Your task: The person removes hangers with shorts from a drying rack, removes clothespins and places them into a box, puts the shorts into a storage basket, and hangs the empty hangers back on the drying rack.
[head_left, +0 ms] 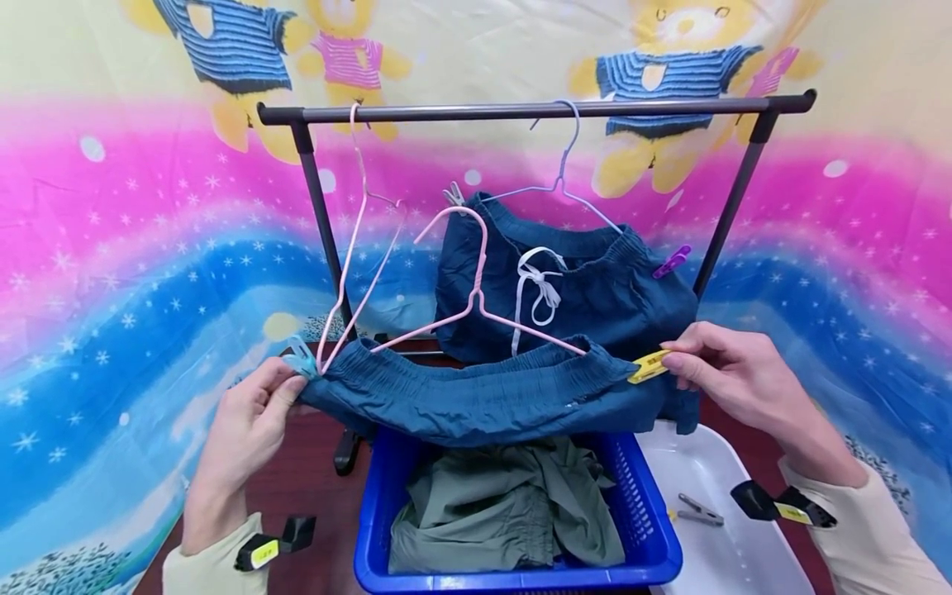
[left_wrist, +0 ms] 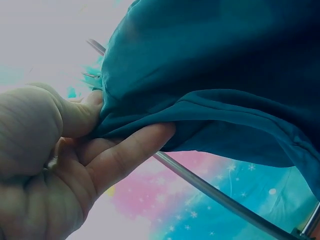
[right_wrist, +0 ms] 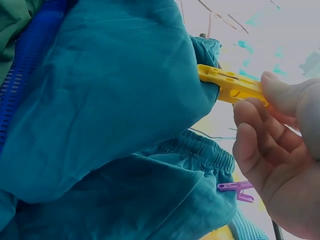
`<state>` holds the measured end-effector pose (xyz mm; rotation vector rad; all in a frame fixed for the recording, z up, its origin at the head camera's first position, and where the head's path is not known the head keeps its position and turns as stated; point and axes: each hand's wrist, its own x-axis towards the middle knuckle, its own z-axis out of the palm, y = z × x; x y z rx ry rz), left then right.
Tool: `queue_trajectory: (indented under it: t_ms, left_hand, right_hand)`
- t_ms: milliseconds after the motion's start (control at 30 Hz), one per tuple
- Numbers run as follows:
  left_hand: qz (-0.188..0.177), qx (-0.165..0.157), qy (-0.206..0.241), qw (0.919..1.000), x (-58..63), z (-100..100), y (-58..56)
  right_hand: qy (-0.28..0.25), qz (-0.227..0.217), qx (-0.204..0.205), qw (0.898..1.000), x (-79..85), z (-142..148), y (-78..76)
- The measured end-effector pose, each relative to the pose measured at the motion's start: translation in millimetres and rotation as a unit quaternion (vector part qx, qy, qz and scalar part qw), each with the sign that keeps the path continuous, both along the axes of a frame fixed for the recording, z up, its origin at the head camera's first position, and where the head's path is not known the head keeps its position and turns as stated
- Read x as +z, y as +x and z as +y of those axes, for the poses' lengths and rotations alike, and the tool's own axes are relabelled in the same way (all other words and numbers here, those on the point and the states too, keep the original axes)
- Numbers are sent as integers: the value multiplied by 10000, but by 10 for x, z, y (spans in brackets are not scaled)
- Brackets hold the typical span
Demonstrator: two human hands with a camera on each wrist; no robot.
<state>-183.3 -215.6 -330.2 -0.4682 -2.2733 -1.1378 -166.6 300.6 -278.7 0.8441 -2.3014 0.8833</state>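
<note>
The shorts (head_left: 483, 405) are held above the basket (head_left: 513, 581), a pink hanger (head_left: 478, 281) set inside the waist. One end is pinched by the left hand (head_left: 249, 421) beside the blue peg (head_left: 301, 355); at the other, the yellow peg (head_left: 649, 367) is pinched by the right hand (head_left: 744, 376). Pegging seems nearly finished; next, the peg should probably be released and the hanger lifted onto the rail (head_left: 461, 111).

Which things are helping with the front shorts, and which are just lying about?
Seem part of the job:
front blue shorts
pink hanger inside them
yellow clip, pinched by the right hand
light blue clip at the left hand

Probably just there:
back shorts on the lilac hanger
grey-green cloth in the blue basket
grey clip in the white tub
bear backdrop
</note>
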Motion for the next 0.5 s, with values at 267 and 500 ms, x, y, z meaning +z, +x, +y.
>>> queue_trajectory:
  t_ms: [267, 500]
  left_hand:
    - [12, 109, -31, 9999, 4, -9, 6]
    - [25, 119, -90, 9999, 1, -15, 5]
  right_hand:
    - [-344, 390, -114, 9986, -35, 71, 37]
    - [-380, 460, -282, 9978, -55, 182, 106]
